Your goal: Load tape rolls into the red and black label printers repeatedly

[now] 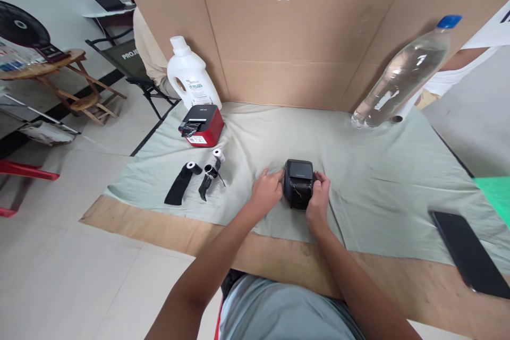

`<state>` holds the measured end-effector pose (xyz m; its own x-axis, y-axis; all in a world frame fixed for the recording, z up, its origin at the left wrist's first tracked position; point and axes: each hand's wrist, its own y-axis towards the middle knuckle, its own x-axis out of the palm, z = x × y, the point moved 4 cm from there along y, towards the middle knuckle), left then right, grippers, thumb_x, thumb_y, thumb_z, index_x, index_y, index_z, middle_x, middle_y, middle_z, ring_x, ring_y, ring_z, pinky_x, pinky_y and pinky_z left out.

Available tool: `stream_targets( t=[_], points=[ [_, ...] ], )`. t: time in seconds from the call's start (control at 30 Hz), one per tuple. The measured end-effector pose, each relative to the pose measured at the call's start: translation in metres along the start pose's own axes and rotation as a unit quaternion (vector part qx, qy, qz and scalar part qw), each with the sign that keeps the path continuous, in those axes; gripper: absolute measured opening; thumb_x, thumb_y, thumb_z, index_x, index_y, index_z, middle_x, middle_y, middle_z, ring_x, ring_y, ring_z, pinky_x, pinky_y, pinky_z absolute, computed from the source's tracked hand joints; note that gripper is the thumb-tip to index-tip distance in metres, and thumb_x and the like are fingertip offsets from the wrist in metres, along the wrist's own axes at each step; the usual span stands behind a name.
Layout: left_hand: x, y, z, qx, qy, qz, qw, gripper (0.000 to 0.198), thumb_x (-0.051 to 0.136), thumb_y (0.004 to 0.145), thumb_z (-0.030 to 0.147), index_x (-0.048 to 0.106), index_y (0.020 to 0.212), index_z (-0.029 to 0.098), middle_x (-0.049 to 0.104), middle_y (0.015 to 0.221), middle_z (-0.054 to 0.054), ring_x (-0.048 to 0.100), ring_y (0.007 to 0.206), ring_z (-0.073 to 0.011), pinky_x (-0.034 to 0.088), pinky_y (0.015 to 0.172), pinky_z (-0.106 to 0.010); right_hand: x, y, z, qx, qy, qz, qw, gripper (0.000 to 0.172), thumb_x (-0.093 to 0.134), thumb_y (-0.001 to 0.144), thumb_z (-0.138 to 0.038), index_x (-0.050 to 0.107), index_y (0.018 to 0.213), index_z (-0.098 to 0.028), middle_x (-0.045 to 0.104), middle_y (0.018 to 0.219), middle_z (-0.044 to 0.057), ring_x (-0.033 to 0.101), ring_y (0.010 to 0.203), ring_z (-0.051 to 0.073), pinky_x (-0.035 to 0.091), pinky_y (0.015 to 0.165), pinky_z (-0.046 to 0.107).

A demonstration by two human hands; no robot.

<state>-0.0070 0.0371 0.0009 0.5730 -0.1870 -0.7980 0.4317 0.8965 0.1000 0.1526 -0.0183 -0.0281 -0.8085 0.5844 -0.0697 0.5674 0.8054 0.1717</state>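
Note:
A small black receipt printer (299, 183) stands on the cloth-covered table in front of me, with a glossy dark strip at its front. My left hand (268, 188) is at its left side, the index finger stretched out to the casing and the other fingers curled. Around the right side of the printer my right hand (319, 196) is closed, its fingertips partly hidden behind the casing. To the left lie small rolls with black strips unwound: one black roll (183, 183), another black roll (207, 178) and a paler one (218, 157).
A red and black printer (203, 126) stands at the back left before a white jug (193, 77). A large water bottle (402, 77) leans against the cardboard screen (290, 37) at the right. A phone (472, 252) lies near the right front. People are partly visible behind the screen.

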Motion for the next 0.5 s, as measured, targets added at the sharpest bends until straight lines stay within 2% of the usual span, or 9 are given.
stream_targets(
  t=[0.13, 0.27, 0.4, 0.5],
  points=[
    [-0.001, 0.002, -0.004, -0.003, -0.047, 0.014, 0.999, 0.057, 0.044, 0.087, 0.005, 0.064, 0.138, 0.020, 0.072, 0.130, -0.006, 0.067, 0.123, -0.0226, 0.024, 0.131, -0.044, 0.000, -0.001, -0.006, -0.012, -0.010, 0.007, 1.000, 0.050, 0.039, 0.100, -0.059, 0.051, 0.129, -0.020, 0.056, 0.134, 0.016, 0.053, 0.127, 0.027, 0.036, 0.114, 0.050],
    [0.002, 0.006, -0.016, -0.024, -0.156, 0.015, 0.987, 0.054, 0.043, 0.089, 0.006, 0.069, 0.133, 0.024, 0.071, 0.130, -0.002, 0.064, 0.128, -0.0213, 0.029, 0.129, -0.046, 0.001, -0.002, -0.009, -0.026, -0.025, 0.014, 0.999, 0.047, 0.043, 0.099, -0.057, 0.053, 0.126, -0.020, 0.057, 0.130, 0.014, 0.054, 0.124, 0.027, 0.038, 0.112, 0.048],
    [0.009, 0.012, -0.032, -0.056, -0.317, 0.025, 0.947, 0.041, 0.050, 0.090, 0.015, 0.076, 0.120, 0.023, 0.073, 0.126, -0.001, 0.066, 0.125, -0.0223, 0.046, 0.119, -0.043, 0.002, -0.003, -0.009, -0.026, -0.021, 0.012, 0.999, 0.047, 0.042, 0.099, -0.057, 0.052, 0.127, -0.020, 0.056, 0.131, 0.014, 0.053, 0.125, 0.027, 0.038, 0.112, 0.049],
    [0.015, 0.015, -0.038, -0.080, -0.411, 0.029, 0.908, 0.036, 0.055, 0.087, 0.017, 0.078, 0.115, 0.018, 0.074, 0.124, -0.005, 0.067, 0.125, -0.0246, 0.046, 0.118, -0.045, 0.002, -0.003, -0.010, -0.023, -0.018, 0.010, 1.000, 0.049, 0.042, 0.099, -0.058, 0.051, 0.128, -0.019, 0.055, 0.133, 0.015, 0.052, 0.126, 0.027, 0.037, 0.113, 0.049]
  ],
)
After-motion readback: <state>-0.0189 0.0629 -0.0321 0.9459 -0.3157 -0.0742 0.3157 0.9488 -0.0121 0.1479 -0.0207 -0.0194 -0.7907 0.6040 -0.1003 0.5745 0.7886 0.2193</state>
